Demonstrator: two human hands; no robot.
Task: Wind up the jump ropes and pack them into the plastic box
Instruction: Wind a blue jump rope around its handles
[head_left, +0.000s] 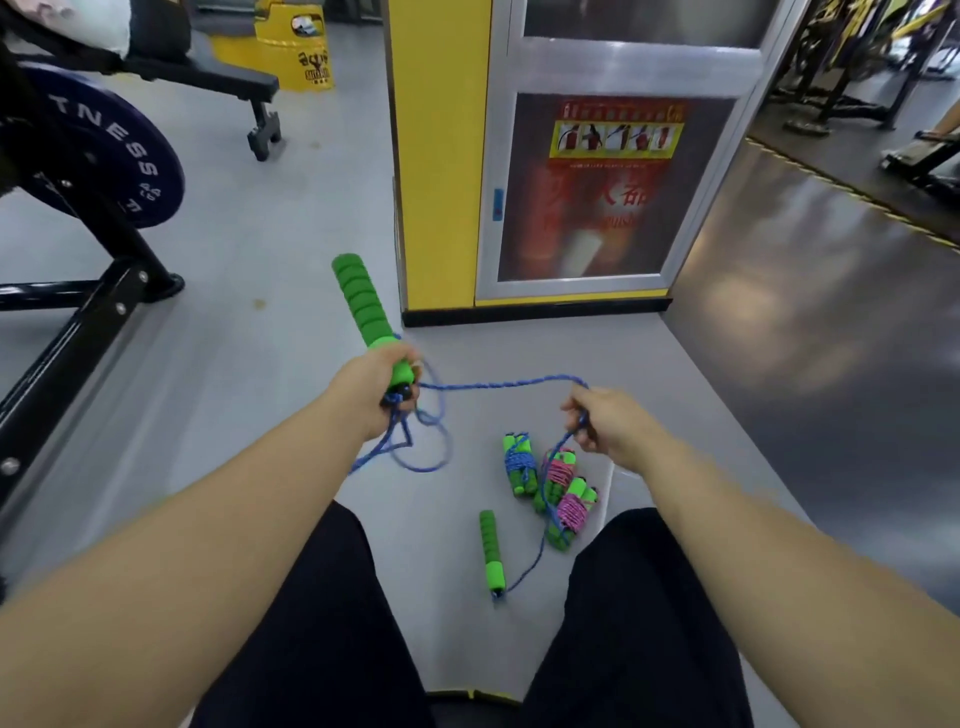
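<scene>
As left grip (371, 387) holds handle (363, 301), plate (119, 156) reads "TNESS"

Green ribbed handle (363, 304), blue braided cord (498, 385) (pink on two wound bundles (562, 470)), grey floor (260, 234)

There is 1 camera, worn on the person's head; it looks forward and down (the wide lens bends the edges); the left hand (376, 387) and right hand (608, 423) are near it, the legs (322, 623) right under it; the grey floor (260, 249) lies lower down; the yellow pillar (441, 156) stands further off, straight ahead.
</scene>
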